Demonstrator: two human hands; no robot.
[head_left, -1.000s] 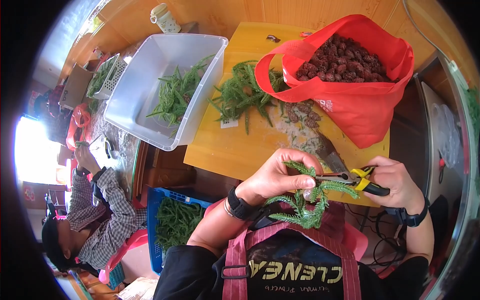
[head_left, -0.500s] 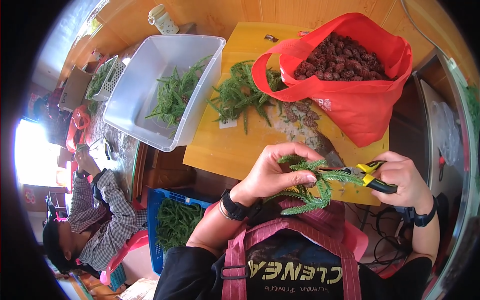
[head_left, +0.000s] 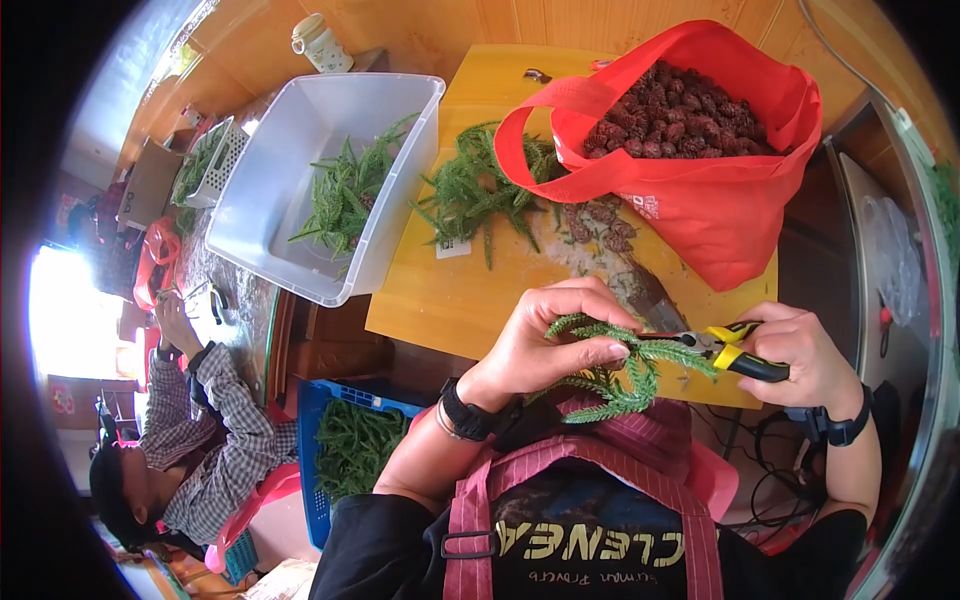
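Between the thumb and fingers of my left hand (head_left: 560, 335) is pinched a green artificial pine sprig (head_left: 625, 385), its needled branches spreading down and to the right. My right hand (head_left: 800, 355) grips the yellow and black handles of a pair of pliers (head_left: 740, 352). The jaws of the pliers reach left to the sprig, right by my left fingertips. What exactly the jaws close on is partly hidden by needles and fingers. Beyond my hands, several loose pine cones (head_left: 605, 225) lie on the yellow board (head_left: 430, 290).
A red bag (head_left: 700, 205) full of pine cones stands at the back right. More sprigs (head_left: 485, 185) lie left of it. Further left are a clear plastic bin (head_left: 270, 230) and a blue crate (head_left: 315, 450), both holding greenery. A co-worker (head_left: 225, 430) sits at far left.
The pliers and my right hand have shifted very slightly left, toward my left hand. The sprig stays in my left hand, barely moved.
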